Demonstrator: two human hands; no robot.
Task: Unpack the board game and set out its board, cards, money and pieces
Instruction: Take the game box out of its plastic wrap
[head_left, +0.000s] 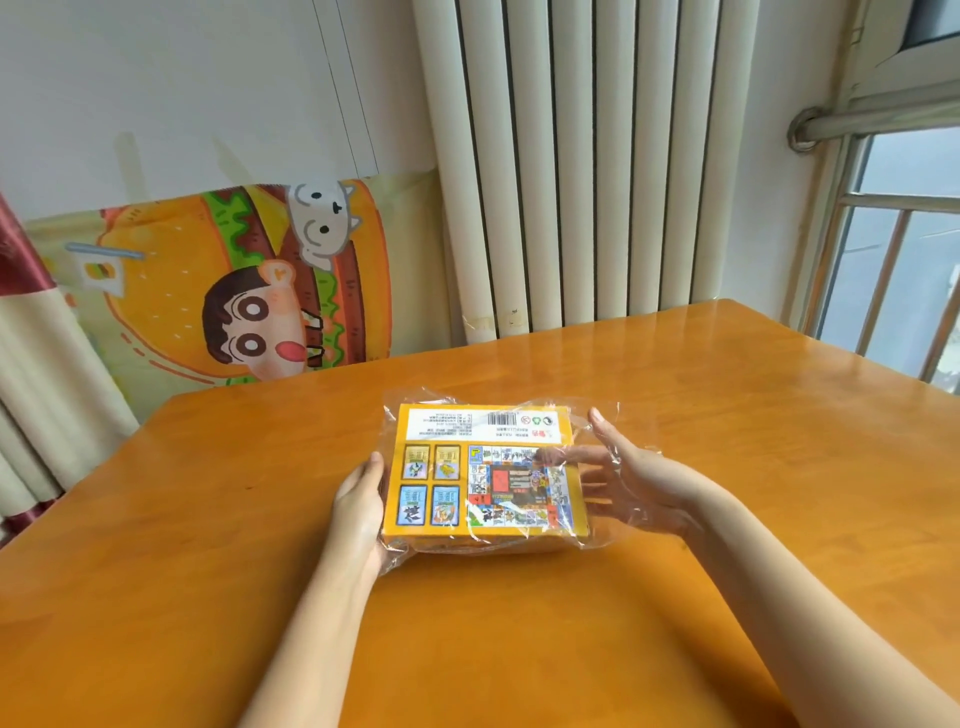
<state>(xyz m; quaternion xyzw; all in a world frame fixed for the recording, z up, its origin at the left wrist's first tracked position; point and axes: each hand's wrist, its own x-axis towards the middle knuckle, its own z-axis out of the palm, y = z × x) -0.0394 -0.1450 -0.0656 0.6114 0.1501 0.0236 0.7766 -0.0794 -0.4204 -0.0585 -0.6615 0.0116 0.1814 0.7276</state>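
Note:
A yellow board game box (441, 475) lies back side up in the middle of the wooden table (519, 623), still inside a loose clear plastic wrap (597, 431). Its back shows pictures of cards and a board, with a white barcode label along the far edge. My left hand (361, 506) grips the box's left edge through the wrap. My right hand (631, 480) is at the right side with fingers spread, pushed into or under the plastic film, its fingertips reaching over the box's right part. Board, cards, money and pieces are hidden inside the box.
A white radiator (571, 166) stands behind the table. A cartoon burger cloth (234, 291) hangs at the back left beside a curtain (31, 332). A barred window (893, 260) is at the right. The table's far edge runs just past the box.

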